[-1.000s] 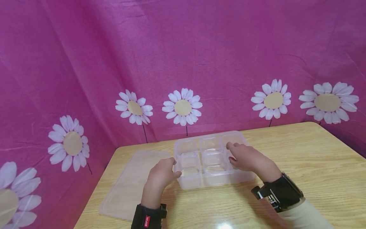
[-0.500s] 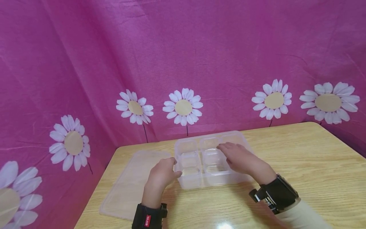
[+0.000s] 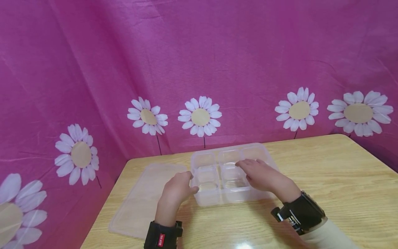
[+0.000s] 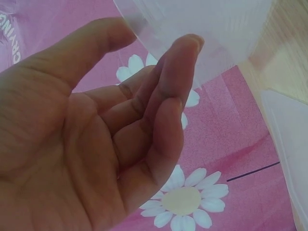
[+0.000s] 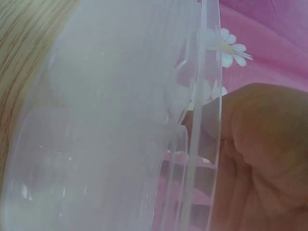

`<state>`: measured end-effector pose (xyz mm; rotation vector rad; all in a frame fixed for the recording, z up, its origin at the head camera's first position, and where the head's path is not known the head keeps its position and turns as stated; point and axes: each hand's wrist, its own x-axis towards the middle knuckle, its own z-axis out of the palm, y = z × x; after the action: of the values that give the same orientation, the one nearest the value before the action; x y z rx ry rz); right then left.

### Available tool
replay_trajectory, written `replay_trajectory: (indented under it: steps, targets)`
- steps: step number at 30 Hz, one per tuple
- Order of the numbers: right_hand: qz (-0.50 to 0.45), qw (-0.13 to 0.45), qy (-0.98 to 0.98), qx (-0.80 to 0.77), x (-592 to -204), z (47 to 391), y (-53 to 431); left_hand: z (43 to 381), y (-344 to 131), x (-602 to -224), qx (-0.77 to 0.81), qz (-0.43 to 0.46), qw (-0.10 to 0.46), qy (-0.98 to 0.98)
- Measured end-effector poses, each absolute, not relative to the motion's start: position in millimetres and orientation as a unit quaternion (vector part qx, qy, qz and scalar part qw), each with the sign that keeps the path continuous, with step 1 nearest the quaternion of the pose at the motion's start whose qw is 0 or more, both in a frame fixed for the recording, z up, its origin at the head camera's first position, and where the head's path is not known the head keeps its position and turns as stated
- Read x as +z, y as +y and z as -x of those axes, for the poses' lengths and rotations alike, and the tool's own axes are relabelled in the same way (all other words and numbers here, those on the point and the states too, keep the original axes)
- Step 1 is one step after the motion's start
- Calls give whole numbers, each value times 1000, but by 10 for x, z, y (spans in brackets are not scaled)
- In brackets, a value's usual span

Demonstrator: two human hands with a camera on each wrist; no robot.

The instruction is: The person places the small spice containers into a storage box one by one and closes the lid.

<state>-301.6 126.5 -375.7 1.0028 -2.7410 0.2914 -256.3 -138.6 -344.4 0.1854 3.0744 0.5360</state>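
A translucent plastic container [image 3: 207, 199] divided into several square compartments sits on the wooden table. At its left end is my left hand [image 3: 175, 190], thumb and fingertips right at the rim, with a gap between them. The left wrist view shows the fingers [image 4: 168, 77] loosely bent, overlapping the container's edge [image 4: 216, 48]. My right hand [image 3: 262, 175] lies over the right part of the container, fingers outstretched toward the middle compartments. In the right wrist view the container's wall [image 5: 96, 120] partly hides its fingertips. No separate object shows in either hand.
A flat translucent lid [image 3: 136, 207] lies on the table [image 3: 326, 180] left of the container. Behind and to the left hangs a magenta cloth [image 3: 242, 69] printed with white daisies. Each wrist wears a black band with a camera.
My right hand has shifted left across the container, from its right compartments toward the middle, then stays nearly still. My left hand keeps its place at the left rim.
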Motion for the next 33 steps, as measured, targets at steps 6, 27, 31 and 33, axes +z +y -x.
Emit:
replay_trajectory:
  steps: [6,27,31,33]
  targets:
    - [-344,115,-926,101,-3737,3002,1256,2555,-1377,-3439,171,-62,6,983]
    - [-417,65,-900,111,-3686,2747,925,2532,-1372,-3444,169,-75,18,983]
    - [-417,65,-899,114,-3682,2737,921,2528,-1368,-3430,170,-74,18,982]
    - [-418,65,-899,115,-3675,2734,922,2528,-1368,-3427,171,-74,18,982]
